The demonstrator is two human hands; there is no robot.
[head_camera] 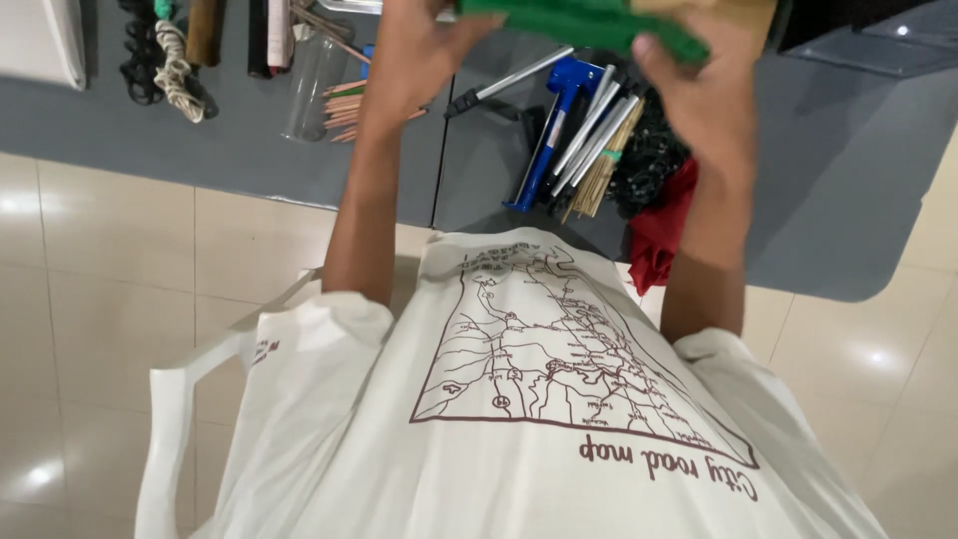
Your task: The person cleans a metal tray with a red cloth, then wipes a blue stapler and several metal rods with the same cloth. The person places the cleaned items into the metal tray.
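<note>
White printed shirt (519, 399) filled the foreground; both hands, left hand (414, 55) and right hand (704, 95), gripped a green, seemingly flat piece (589, 25) above the desk (249, 150).

— What do we have up at the top of our view?

— A flat green piece of stiff material (589, 25), with straight edges and a squared corner on the right. We cannot tell whether it is card, plastic or fabric.

— How does it lie?

— It is raised above the grey table, tilted so its right end sits lower than its left. Its upper part runs out of view.

— And what holds it?

— We grip it at both ends: our left hand (414, 55) closes on the left end, and our right hand (699, 95) pinches the right corner.
</note>
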